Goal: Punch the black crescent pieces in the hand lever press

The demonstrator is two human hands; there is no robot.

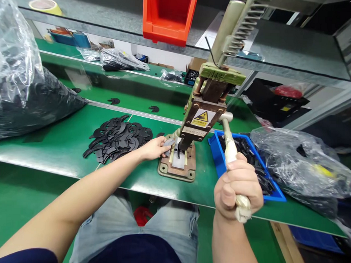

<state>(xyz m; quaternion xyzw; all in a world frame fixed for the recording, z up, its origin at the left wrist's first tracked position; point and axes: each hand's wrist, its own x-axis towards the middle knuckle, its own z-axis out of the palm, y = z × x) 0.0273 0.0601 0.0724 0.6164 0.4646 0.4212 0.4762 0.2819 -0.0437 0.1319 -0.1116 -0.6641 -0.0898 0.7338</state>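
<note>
My right hand (239, 186) is wrapped round the tape-covered lever (230, 144) of a green hand press (208, 102). At the press base (177, 173), my left hand (155, 148) pinches a curved dark grey part (169, 143) between thumb and fingers. A small black piece (179, 150) stands upright on the pale plate under the ram, close to the grey part; whether the two touch I cannot tell. Left of my left hand lies a loose heap of similar curved black parts (120, 138) on the green table.
Right of the press sits a blue bin (221, 159) of black parts, beside a clear plastic bag (303, 165). A large filled bag (27, 92) stands at the left. Loose parts lie on the green strip behind. An orange bin (169, 31) sits on the overhead shelf.
</note>
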